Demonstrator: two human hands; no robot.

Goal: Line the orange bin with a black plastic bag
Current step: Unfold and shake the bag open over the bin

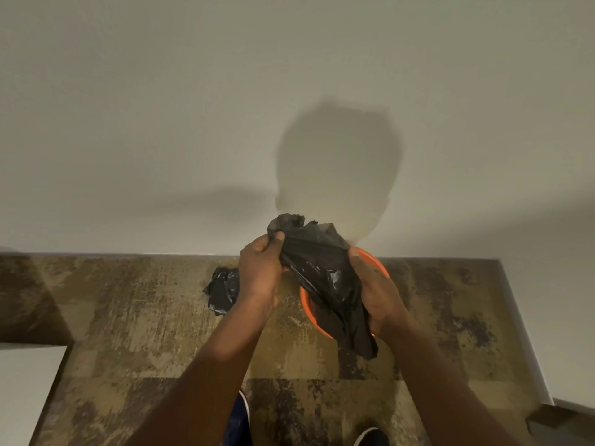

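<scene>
A crumpled black plastic bag point(322, 278) hangs bunched between both hands, above the orange bin point(306, 304). The bin stands on the floor against the wall, and only parts of its rim show around the bag and my hands. My left hand point(260, 272) pinches the bag's upper edge between thumb and fingers. My right hand point(376, 291) grips the bag's right side over the bin's rim. The bag's lower end dangles past the bin's near edge.
A second crumpled black bag point(222, 289) lies on the mottled brown floor point(145, 317), left of the bin. A plain wall point(193, 123) rises just behind. A white surface point(25, 387) juts in at the lower left. A dark shoe point(372, 437) shows at the bottom.
</scene>
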